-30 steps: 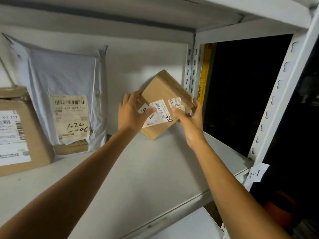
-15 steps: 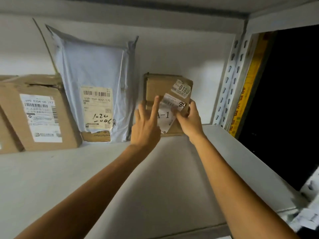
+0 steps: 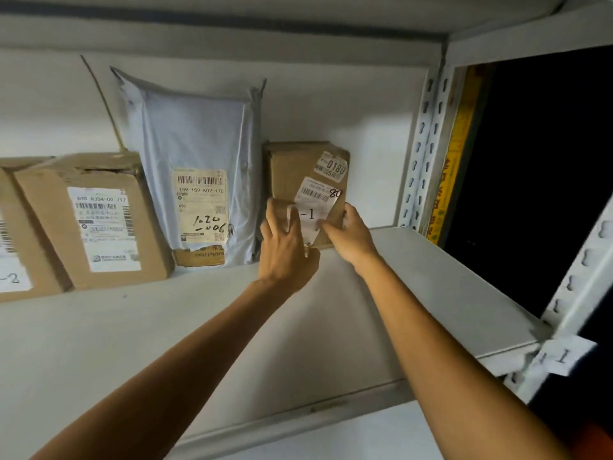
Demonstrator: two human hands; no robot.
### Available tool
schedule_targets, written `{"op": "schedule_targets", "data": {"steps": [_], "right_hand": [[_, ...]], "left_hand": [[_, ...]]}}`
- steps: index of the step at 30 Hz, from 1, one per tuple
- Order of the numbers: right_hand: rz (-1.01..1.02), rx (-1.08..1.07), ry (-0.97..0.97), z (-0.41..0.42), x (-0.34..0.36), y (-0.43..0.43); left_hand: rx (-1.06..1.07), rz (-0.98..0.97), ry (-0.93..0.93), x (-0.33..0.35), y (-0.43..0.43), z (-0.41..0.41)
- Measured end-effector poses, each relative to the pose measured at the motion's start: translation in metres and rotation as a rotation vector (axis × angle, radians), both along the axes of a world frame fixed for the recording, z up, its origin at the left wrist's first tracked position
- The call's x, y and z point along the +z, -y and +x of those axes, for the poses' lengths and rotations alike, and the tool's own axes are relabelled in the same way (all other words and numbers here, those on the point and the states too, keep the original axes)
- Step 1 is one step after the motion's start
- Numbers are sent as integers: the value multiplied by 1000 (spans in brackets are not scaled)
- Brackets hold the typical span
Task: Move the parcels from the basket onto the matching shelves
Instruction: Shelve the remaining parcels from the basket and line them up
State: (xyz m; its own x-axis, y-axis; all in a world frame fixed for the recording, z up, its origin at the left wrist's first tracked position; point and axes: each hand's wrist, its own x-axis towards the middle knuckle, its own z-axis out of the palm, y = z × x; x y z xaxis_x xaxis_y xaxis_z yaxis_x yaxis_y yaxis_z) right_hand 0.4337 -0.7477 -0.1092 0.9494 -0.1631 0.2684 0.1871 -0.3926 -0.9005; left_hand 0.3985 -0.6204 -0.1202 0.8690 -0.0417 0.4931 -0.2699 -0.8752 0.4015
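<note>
Head view: your left hand [image 3: 285, 250] lays near-straight fingers on the lower left front of the parcel [image 3: 298, 167], and your right hand [image 3: 351, 235] pinches its lower right corner. The parcel stands upright on the shelf [image 3: 431, 280], back to the wall, label facing out. Seat its bottom edge flat before you let go, right hand last, or it may tip forward. A grey mailer [image 3: 199, 144] leans just beside it on the left, so avoid nudging that; a carton [image 3: 93, 227] sits further left. The post [image 3: 428, 144] stands apart on the right, and the shelf tag [image 3: 560, 356] reads 1.
</note>
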Motion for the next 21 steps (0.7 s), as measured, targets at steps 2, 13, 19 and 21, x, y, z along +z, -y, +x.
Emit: {"op": "schedule_targets", "data": {"steps": [2, 13, 19, 21], "right_hand": [[-38, -6, 4, -18, 0, 0], [-468, -540, -56, -169, -23, 3], [-464, -683, -217, -286, -34, 20], [-417, -694, -271, -334, -39, 28]], "left_hand": [[-35, 23, -6, 0, -6, -6], [-566, 214, -70, 1, -27, -67], [-862, 317, -190, 8, -6, -128], [-968, 309, -257, 4, 9, -159]]}}
